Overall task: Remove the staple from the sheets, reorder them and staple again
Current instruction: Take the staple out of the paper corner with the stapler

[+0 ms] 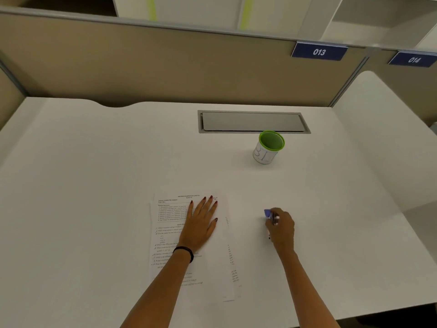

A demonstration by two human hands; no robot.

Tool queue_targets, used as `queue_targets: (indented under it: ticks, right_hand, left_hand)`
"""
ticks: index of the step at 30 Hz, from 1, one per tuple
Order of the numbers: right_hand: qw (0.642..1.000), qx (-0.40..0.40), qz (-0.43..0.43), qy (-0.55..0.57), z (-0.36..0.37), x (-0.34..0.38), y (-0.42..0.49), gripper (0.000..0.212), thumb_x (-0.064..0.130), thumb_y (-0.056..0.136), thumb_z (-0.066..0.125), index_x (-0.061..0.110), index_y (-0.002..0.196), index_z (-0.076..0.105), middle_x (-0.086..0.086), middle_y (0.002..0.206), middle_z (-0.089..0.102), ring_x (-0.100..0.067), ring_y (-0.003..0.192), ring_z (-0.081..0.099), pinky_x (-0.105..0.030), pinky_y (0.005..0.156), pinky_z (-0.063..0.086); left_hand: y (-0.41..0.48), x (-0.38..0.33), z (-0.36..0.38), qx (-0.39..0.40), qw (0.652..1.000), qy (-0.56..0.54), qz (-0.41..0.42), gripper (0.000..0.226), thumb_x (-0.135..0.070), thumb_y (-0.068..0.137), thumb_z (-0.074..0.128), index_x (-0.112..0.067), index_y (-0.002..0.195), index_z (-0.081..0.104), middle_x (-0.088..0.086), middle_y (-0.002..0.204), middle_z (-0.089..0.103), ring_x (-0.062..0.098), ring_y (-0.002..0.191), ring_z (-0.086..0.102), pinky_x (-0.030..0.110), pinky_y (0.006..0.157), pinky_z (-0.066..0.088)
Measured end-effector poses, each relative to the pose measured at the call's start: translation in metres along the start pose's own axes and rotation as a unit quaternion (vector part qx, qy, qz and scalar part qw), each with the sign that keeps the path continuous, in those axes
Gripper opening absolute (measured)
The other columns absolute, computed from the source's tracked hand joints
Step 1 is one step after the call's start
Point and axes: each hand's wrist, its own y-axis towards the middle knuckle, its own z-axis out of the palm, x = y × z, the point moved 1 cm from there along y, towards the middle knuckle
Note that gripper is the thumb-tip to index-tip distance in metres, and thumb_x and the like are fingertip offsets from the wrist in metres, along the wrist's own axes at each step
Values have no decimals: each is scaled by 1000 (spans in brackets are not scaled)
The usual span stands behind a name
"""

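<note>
**A:** Where are the sheets (165,233)?

**B:** Flat on the worktop (94,185) near its front edge, slightly fanned. The left hand (201,223) lies on them, fingers straight and spread, pinning them down.

**A:** And the right hand (281,229)?

**B:** Just right of the paper, fingers curled round a small blue tool (268,213). It may be a stapler or a staple remover; it's too small to tell.

**A:** How will the paper handle?

**B:** It's light and limp, so likely to slide and to tear at the staple. I'd press with the palm and work at the stapled corner, which I can't make out.
</note>
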Motion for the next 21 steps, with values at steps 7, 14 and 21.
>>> queue_targets:
  ticks: [7,14,21]
  right_hand:
    - [907,14,157,390,17,19,7,30,-2,81,65,11,107,61,-13,103,61,-22,89,60,-37,83,51]
    - [818,56,213,531,47,45,-4,31,-2,85,61,2,115,56,-14,110,59,-28,103,58,-40,90,49]
    - [838,114,191,498,68,61,-26,26,4,85,63,-4,109,55,-17,100,60,-21,84,63,-25,76,59]
  left_hand:
    - [7,2,-3,-76,973,-211,-53,41,-25,95,48,-18,136,45,0,147,38,15,138,32,40,119,9]
    - [16,-10,-28,-52,841,-516,-151,20,-19,94,53,-19,107,68,-8,98,71,-15,89,59,44,111,31]
    - [10,-10,-36,-31,775,-605,-178,17,-20,94,54,-19,98,70,4,87,75,9,85,69,24,85,49]
